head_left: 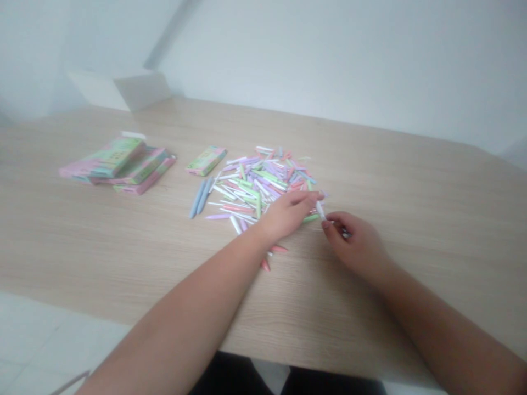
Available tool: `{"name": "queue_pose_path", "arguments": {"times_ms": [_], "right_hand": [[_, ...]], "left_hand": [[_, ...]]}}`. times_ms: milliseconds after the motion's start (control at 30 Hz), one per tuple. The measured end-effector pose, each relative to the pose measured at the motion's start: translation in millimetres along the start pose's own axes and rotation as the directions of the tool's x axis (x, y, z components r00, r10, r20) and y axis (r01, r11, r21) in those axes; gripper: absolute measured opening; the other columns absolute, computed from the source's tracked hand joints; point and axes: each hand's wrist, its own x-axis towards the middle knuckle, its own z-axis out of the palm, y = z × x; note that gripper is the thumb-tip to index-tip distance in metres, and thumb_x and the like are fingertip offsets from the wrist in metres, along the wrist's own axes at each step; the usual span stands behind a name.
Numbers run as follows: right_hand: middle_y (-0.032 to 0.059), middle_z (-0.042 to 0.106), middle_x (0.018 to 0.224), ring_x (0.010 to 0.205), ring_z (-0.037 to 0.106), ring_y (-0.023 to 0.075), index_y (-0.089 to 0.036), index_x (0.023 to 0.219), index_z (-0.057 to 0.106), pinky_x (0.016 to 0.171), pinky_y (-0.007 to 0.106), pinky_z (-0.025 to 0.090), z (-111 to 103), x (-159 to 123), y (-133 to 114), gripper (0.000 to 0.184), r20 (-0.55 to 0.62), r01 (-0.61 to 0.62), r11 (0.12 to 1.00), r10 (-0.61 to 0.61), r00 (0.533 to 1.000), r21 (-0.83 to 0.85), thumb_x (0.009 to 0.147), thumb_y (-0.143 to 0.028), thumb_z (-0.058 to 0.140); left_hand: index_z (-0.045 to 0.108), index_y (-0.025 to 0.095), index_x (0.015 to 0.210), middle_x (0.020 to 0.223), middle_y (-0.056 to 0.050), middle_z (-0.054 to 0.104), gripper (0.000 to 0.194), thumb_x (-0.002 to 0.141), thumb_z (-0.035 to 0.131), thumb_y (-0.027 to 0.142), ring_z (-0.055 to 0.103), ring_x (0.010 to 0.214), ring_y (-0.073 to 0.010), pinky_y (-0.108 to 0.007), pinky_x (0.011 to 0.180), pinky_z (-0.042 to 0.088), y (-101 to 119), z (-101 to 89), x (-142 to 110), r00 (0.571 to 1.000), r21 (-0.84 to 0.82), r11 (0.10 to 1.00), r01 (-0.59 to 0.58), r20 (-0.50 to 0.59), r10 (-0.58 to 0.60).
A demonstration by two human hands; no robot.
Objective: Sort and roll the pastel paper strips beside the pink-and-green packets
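A short white pen part (320,210) is held between my two hands, just past the near right edge of the pile. My left hand (290,213) reaches across the near side of the pile, its fingers closed on the upper end of the part. The lower end is pinched between thumb and finger of my right hand (356,241), whose other fingers are curled; something small and dark shows in that palm, too blurred to name. Pink, green, purple, blue and white pen pieces and thin white sticks make up the loose pile (263,184), partly covered by my left hand.
Two blue pens (200,196) lie side by side left of the pile. Behind them is a flat pink-and-green box (206,161); several similar boxes (123,162) are stacked farther left. A folded white card or box (135,90) stands at the back left. Red pieces (265,265) lie beside my left forearm.
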Motion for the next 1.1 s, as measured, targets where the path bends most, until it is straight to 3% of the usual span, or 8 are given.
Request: {"name": "queue_pose_path", "arguments": {"times_ms": [167, 267, 400, 500, 633, 800, 967, 1100], "right_hand": [[0.0023, 0.071, 0.076, 0.062, 0.063, 0.0187, -0.022, 0.103, 0.072, 0.058, 0.031, 0.045, -1.1, 0.8, 1.3, 0.028, -0.022, -0.025, 0.999, 0.026, 0.999, 0.038, 0.1, -0.044, 0.055], [0.0027, 0.071, 0.077, 0.063, 0.063, 0.0183, -0.022, 0.104, 0.072, 0.059, 0.03, 0.045, -0.5, 1.2, 1.0, 0.027, -0.022, -0.011, 0.999, 0.012, 1.0, 0.049, 0.099, -0.044, 0.056], [0.0013, 0.068, 0.075, 0.063, 0.06, 0.0173, -0.022, 0.108, 0.069, 0.059, 0.03, 0.045, 0.6, 0.0, -0.9, 0.024, -0.033, -0.007, 0.989, 0.012, 0.999, 0.146, 0.095, -0.041, 0.063], [-0.001, 0.066, 0.079, 0.059, 0.055, 0.0145, -0.023, 0.122, 0.061, 0.055, 0.028, 0.044, 0.3, -1.6, -0.6, 0.033, -0.083, -0.05, 0.921, 0.089, 0.993, 0.385, 0.091, -0.035, 0.067], [-0.002, 0.067, 0.091, 0.051, 0.044, 0.0106, -0.028, 0.126, 0.053, 0.045, 0.025, 0.036, -0.6, -0.5, 1.9, 0.04, -0.037, -0.102, 0.71, 0.178, 0.983, 0.696, 0.087, -0.025, 0.063], [-0.0008, 0.068, 0.089, 0.05, 0.042, 0.0108, -0.03, 0.122, 0.053, 0.043, 0.025, 0.035, -0.5, 1.5, -1.9, 0.037, -0.123, -0.048, 0.622, 0.23, 0.966, 0.782, 0.086, -0.024, 0.061], [0.0025, 0.074, 0.096, 0.052, 0.047, 0.012, -0.032, 0.125, 0.05, 0.045, 0.027, 0.039, -2.8, -4.4, -11.8, 0.033, -0.178, 0.033, 0.64, 0.163, 0.971, 0.768, 0.094, -0.032, 0.062], [0.004, 0.075, 0.101, 0.053, 0.05, 0.013, -0.033, 0.124, 0.05, 0.047, 0.029, 0.041, -6.2, -8.3, -17.6, 0.029, -0.242, 0.054, 0.688, 0.179, 0.954, 0.724, 0.097, -0.036, 0.062]], "left_hand": [[0.066, 0.028, 0.139, 0.133, -0.008, 0.07, 0.042, 0.099, 0.06, 0.038, 0.064, 0.124, -0.0215, -0.037, 0.108, 0.049, 2.8, 2.5, -6.2, 0.997, 0.012, 0.999, -0.047, 0.062, 0.046], [0.059, 0.021, 0.145, 0.107, -0.007, 0.075, 0.05, 0.096, 0.064, 0.034, 0.07, 0.101, -0.0183, -0.032, 0.091, 0.054, 0.7, 10.6, -6.3, 0.998, -0.047, 0.999, -0.018, 0.051, 0.02], [0.067, 0.015, 0.13, 0.08, -0.002, 0.069, 0.041, 0.095, 0.064, 0.037, 0.065, 0.074, -0.0143, -0.026, 0.073, 0.053, 4.1, 15.0, -6.5, 1.0, 0.029, 0.999, 0.014, -0.01, -0.014], [0.067, 0.018, 0.129, 0.105, -0.008, 0.074, 0.035, 0.1, 0.056, 0.035, 0.068, 0.095, -0.0176, -0.031, 0.09, 0.054, 11.2, 5.9, -7.1, 0.975, 0.238, 0.963, -0.13, -0.145, 0.167], [0.067, 0.021, 0.134, 0.132, -0.01, 0.069, 0.036, 0.102, 0.052, 0.029, 0.061, 0.126, -0.0225, -0.037, 0.113, 0.043, 16.3, -13.2, -5.0, 0.929, 0.534, 0.777, -0.333, 0.043, 0.368], [0.07, 0.022, 0.131, 0.127, -0.009, 0.073, 0.035, 0.1, 0.054, 0.03, 0.065, 0.121, -0.0246, -0.037, 0.107, 0.047, 9.4, -20.9, -1.7, 0.95, 0.655, 0.688, -0.312, 0.203, 0.237], [0.059, 0.024, 0.143, 0.124, -0.006, 0.074, 0.048, 0.095, 0.063, 0.032, 0.068, 0.114, -0.0253, -0.035, 0.098, 0.05, 11.0, -15.2, -6.3, 0.968, 0.651, 0.717, -0.249, 0.181, 0.171], [0.066, 0.026, 0.127, 0.116, -0.005, 0.075, 0.034, 0.095, 0.064, 0.034, 0.069, 0.107, -0.0254, -0.035, 0.092, 0.051, 15.7, -12.4, -9.0, 0.972, 0.657, 0.717, -0.232, 0.192, 0.138]]}}
